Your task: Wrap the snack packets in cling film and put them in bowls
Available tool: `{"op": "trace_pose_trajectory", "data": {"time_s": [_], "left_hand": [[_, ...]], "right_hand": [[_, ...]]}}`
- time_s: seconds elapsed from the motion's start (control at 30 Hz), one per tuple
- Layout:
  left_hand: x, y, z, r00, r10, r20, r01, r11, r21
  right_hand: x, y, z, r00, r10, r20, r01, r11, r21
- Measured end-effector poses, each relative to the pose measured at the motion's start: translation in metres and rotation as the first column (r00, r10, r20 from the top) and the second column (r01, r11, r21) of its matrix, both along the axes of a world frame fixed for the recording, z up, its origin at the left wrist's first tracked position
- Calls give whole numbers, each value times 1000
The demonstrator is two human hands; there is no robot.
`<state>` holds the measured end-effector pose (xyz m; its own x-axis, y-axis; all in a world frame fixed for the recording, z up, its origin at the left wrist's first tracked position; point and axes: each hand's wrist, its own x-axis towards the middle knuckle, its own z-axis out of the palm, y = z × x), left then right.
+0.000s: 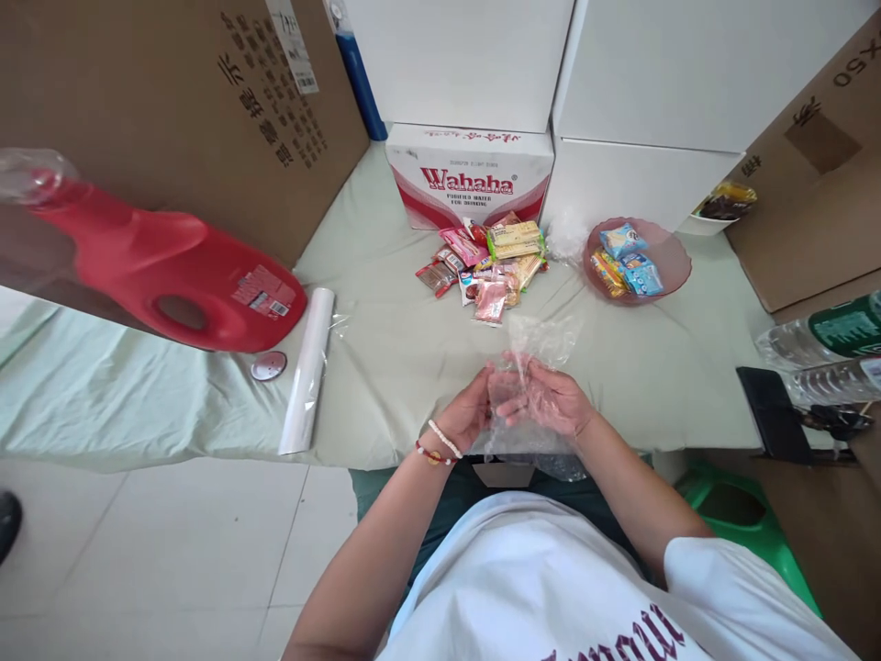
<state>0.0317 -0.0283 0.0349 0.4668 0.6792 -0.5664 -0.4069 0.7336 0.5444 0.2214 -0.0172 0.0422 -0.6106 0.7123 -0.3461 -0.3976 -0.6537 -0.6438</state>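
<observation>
A thin clear plastic bag [543, 340] is stretched between my two hands at the front edge of the table. My left hand [472, 406], with two beaded bracelets at its wrist, pinches the bag's left side. On the other side my right hand [559, 400] grips the film, its fingers showing through the plastic and pointing left. The bag's lower part hangs over the table edge above my lap. Beyond my hands lies a pile of wrapped snacks [492, 262]. Right of the pile, a pink translucent bowl [671, 262] holds several small blue and yellow packets.
A white roll of plastic film [307, 372] lies at the left, beside a round lid [268, 366] and a big red jug [185, 275]. A Wahaha carton [472, 174] stands behind the snacks. Plastic bottles [826, 335] and a black flat object [775, 413] are at the right.
</observation>
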Motion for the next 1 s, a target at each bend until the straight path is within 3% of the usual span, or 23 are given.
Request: {"op": "trace_pose_trajectory", "data": {"time_s": [0.07,0.2,0.3,0.4,0.5,0.6,0.7,0.73,0.8,0.87,0.93,1.0], "left_hand": [[-1,-1,3,998,4,67,-8,999,52],[-11,4,1,957,281,74,-285,958,40],[-21,10,-7,898,425,-111,-421,905,54],[-30,16,-17,736,523,-431,-437,852,288],[-41,24,-27,452,597,-663,-257,799,544],[-52,31,-34,198,593,-780,-58,802,595],[-57,33,-38,65,585,-808,2,810,587],[-56,31,-38,17,620,-784,30,784,620],[-53,25,-39,-99,735,-671,157,677,719],[-50,17,-39,-130,834,-536,382,541,749],[-48,11,-40,-13,842,-539,612,433,662],[-49,11,-42,99,754,-649,757,366,541]], "right_hand": [[-8,2,1,996,80,-34,-80,997,11],[-5,6,-2,995,80,-52,-79,997,16],[8,12,-8,996,-2,87,1,1000,17],[20,19,-15,939,-105,327,84,993,77],[28,29,-24,817,-231,528,128,966,225],[35,38,-32,671,-330,663,83,923,375],[40,44,-36,471,-418,777,-14,877,481],[40,45,-36,410,-436,801,-52,866,498],[39,45,-35,331,-449,830,-113,855,507],[38,45,-35,296,-452,842,-140,851,506],[39,45,-36,300,-450,841,-137,852,505],[44,47,-39,325,-455,829,-116,851,512]]}}
